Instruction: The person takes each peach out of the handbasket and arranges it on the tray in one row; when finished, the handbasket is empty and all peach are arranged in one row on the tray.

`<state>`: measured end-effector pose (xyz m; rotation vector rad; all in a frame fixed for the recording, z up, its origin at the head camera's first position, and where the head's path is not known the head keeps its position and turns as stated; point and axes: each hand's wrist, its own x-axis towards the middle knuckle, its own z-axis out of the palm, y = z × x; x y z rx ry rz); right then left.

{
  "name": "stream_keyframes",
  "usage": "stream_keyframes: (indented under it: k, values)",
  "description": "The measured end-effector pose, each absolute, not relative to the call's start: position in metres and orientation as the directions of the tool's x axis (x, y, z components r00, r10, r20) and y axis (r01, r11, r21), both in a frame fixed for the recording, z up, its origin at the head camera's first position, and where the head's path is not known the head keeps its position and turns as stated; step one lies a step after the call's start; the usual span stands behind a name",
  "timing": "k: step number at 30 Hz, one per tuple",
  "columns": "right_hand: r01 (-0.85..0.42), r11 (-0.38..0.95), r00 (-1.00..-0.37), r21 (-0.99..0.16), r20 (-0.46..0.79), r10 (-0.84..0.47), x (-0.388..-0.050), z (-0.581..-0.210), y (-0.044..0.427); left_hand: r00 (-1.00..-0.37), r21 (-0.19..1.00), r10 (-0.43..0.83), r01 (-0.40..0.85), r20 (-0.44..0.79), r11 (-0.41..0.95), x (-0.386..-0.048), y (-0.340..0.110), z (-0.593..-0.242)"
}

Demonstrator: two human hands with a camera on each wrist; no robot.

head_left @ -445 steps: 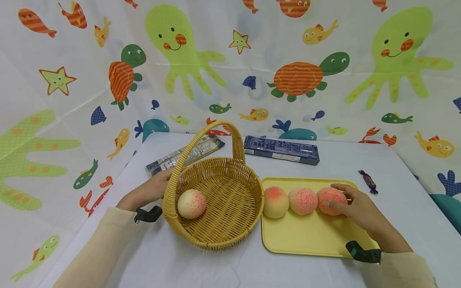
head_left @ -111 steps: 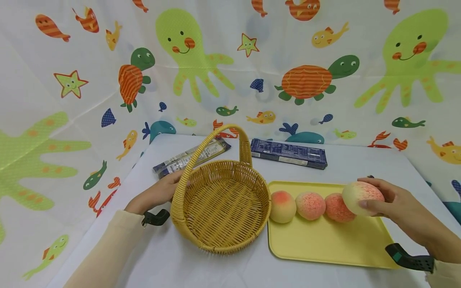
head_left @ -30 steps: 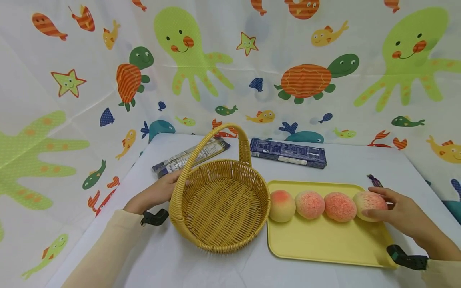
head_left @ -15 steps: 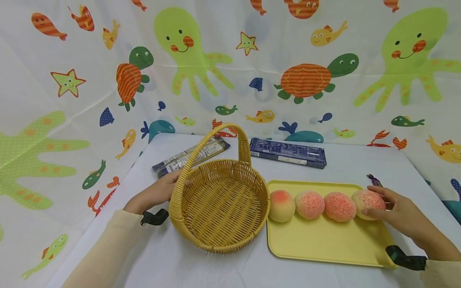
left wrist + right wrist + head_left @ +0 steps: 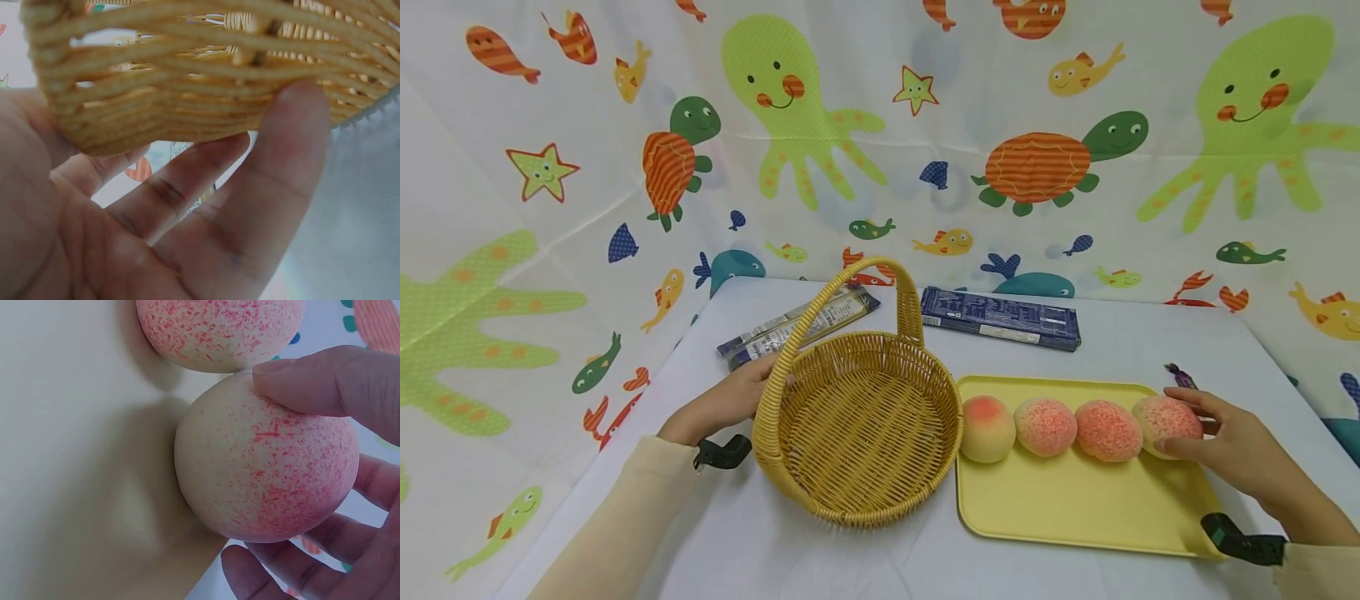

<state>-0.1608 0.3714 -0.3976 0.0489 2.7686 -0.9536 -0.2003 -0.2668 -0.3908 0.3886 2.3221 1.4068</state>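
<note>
Four-fingered views aside, a yellow wicker basket (image 5: 865, 442) with a tall arched handle stands on the table, its inside bare. My left hand (image 5: 737, 396) holds its left side near the handle's base. In the left wrist view, one fingertip (image 5: 300, 112) presses the weave and other fingers pass behind it. My right hand (image 5: 1240, 442) grips a pale pink peach (image 5: 1167, 425) at the right end of a row on a yellow tray (image 5: 1075, 508). Its thumb (image 5: 325, 381) lies on the peach. Beside it are a redder peach (image 5: 1108, 431), a speckled peach (image 5: 1045, 427) and a yellowish peach (image 5: 987, 429).
Behind the basket lies a long plastic packet (image 5: 797, 327). A dark blue package (image 5: 1000, 318) lies at the back middle. A purple wrapped candy (image 5: 1180, 376) sits behind the right hand. A cartoon-printed curtain (image 5: 880, 150) surrounds the white table (image 5: 715, 533).
The peach in the basket earlier is now at the row's right end, lowered there by my right hand. Over the last second, it has shifted slightly left; the left hand stays put.
</note>
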Motion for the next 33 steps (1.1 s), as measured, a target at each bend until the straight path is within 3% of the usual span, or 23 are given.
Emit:
stream_keyframes:
  k: [23, 28, 33]
  values:
    - [0.110, 0.781, -0.975, -0.614, -0.217, -0.034, -0.159, -0.398, 0.373, -0.895, 0.853, 0.402, 0.047, -0.196, 0.519, -0.201, -0.267, -0.388]
    - [0.107, 0.796, -0.979, -0.596, -0.202, -0.020, -0.157, -0.395, 0.372, -0.916, 0.793, 0.367, 0.101, -0.161, 0.601, -0.201, -0.269, -0.388]
    - [0.081, 0.866, -0.991, -0.494, -0.130, 0.019, -0.155, -0.389, 0.375, -0.944, 0.661, 0.324, 0.203, -0.063, 0.722, -0.198, -0.269, -0.381]
